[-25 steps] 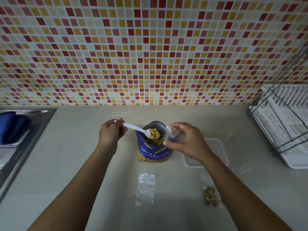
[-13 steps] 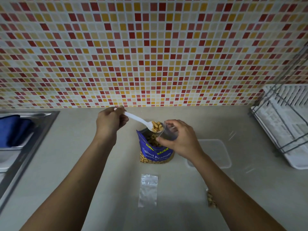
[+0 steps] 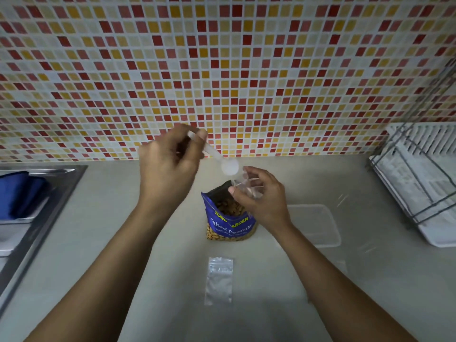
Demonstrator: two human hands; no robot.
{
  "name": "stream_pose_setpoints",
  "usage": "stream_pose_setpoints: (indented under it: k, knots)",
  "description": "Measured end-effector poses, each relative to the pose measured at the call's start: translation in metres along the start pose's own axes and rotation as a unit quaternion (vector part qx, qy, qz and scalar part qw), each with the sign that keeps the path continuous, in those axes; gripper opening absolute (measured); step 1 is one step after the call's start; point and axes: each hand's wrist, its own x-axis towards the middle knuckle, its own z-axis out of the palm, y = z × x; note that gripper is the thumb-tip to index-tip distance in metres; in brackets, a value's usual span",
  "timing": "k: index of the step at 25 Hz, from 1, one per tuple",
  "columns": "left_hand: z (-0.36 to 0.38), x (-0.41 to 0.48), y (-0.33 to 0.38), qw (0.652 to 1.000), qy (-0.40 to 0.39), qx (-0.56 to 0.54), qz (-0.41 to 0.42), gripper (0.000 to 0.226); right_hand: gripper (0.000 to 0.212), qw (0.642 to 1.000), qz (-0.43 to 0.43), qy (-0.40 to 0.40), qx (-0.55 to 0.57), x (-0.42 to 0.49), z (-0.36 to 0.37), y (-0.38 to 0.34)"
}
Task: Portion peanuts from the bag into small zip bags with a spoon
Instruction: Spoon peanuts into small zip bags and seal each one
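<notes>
Standing upright near the middle of the pale grey counter (image 3: 370, 280): a blue foil peanut bag (image 3: 230, 224) with yellow and white lettering. Its top is open. Tan peanuts (image 3: 228, 209) show inside the mouth and through a clear strip along the base.

The left hand (image 3: 167, 169) is raised above and to the left of the peanut bag, in front of the wall. Its fingers are curled round the handle of a white plastic spoon (image 3: 228, 166), with the thumb tip pressed near the handle's upper end. The handle slopes down to the right. The rounded bowl is the lowest part, pale and motion-blurred. Whether anything lies in the bowl cannot be told.

The right hand (image 3: 262, 203) sits at the right side of the peanut bag's mouth, overlapping the bag's right edge. Thumb and fingers pinch a small clear zip bag (image 3: 246, 186), held with its mouth upward directly below the spoon bowl and close to it. Contact between the two cannot be told, and the bag's contents are unreadable through the blur.

A second small clear zip bag (image 3: 219, 280) lies flat on the counter, nearer the camera than the peanut bag, between the two forearms and apart from both.

A clear rectangular plastic tub (image 3: 318, 228) sits on the counter just right of the right wrist. At the far right, a wire dish rack (image 3: 414, 183) stands over a white drain tray (image 3: 439, 238). A steel sink (image 3: 49, 193) is at the left edge, with a dark blue cloth (image 3: 19, 193) in it. Behind runs a red, orange and yellow mosaic tile wall (image 3: 246, 70).
</notes>
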Motion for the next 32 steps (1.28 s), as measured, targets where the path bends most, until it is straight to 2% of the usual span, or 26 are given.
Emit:
stream_pose_setpoints:
  k: [2, 3, 4, 6, 9, 10, 12, 17, 19, 21, 26, 32]
  knots:
    - [-0.005, 0.010, -0.007, 0.991, 0.080, -0.084, -0.069, 0.019, 0.048, 0.999, 0.020, 0.018, 0.040, -0.001, -0.004, 0.000]
    - [-0.003, 0.014, -0.018, 0.983, 0.099, -0.110, -0.108, 0.018, 0.047, 0.998, 0.027, 0.021, 0.058, -0.002, -0.006, 0.001]
    - [0.001, 0.015, -0.031, 0.981, 0.087, -0.102, -0.137, 0.017, 0.045, 0.996, 0.034, 0.023, 0.078, -0.004, -0.008, 0.004]
    - [0.015, 0.005, -0.058, 0.991, -0.027, -0.040, -0.129, 0.015, 0.044, 0.991, 0.056, 0.029, 0.121, -0.009, -0.012, 0.011]
    - [0.036, -0.016, -0.085, 0.975, -0.209, 0.059, 0.035, 0.016, 0.047, 0.984, 0.082, 0.036, 0.153, -0.016, -0.016, 0.022]
    - [0.041, -0.021, -0.090, 0.965, -0.241, 0.076, 0.072, 0.017, 0.047, 0.984, 0.088, 0.029, 0.152, -0.018, -0.016, 0.026]
    - [0.050, -0.030, -0.094, 0.958, -0.263, 0.079, 0.085, 0.017, 0.042, 0.985, 0.099, 0.009, 0.141, -0.021, -0.017, 0.031]
    - [0.064, -0.043, -0.096, 0.979, -0.139, 0.119, -0.089, 0.021, 0.033, 0.985, 0.107, -0.011, 0.137, -0.029, -0.018, 0.042]
    - [0.062, -0.045, -0.098, 0.978, -0.145, 0.097, -0.112, 0.022, 0.031, 0.984, 0.107, -0.012, 0.140, -0.030, -0.017, 0.045]
    - [0.060, -0.045, -0.099, 0.974, -0.138, 0.047, -0.174, 0.023, 0.030, 0.984, 0.106, -0.013, 0.140, -0.030, -0.016, 0.047]
    - [0.062, -0.046, -0.100, 0.937, -0.112, -0.052, -0.327, 0.022, 0.030, 0.986, 0.100, -0.022, 0.130, -0.031, -0.016, 0.044]
    - [0.064, -0.049, -0.104, 0.883, -0.077, -0.154, -0.436, 0.024, 0.034, 0.990, 0.086, -0.015, 0.114, -0.031, -0.018, 0.042]
